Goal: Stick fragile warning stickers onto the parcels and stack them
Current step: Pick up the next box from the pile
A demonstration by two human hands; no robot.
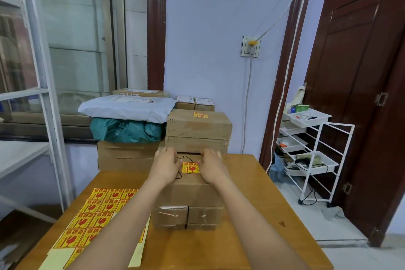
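A brown cardboard parcel (192,190) lies on top of two smaller boxes (171,215) on the wooden table (252,193). A yellow and red fragile sticker (191,167) sits on its top face. My left hand (167,165) rests flat on the parcel's top just left of the sticker, and my right hand (212,166) rests flat just right of it, fingers reaching the far edge. A sheet of fragile stickers (96,215) lies on the table at the left, partly under my left forearm. Behind, a stacked parcel (198,128) bears a sticker (200,115).
Behind the table stand more cardboard boxes (127,155), a teal bag (127,130), a white mailer bag (127,106) and small boxes (195,103). A white wire trolley (315,155) stands at the right by a brown door. A metal rack (43,116) stands at the left.
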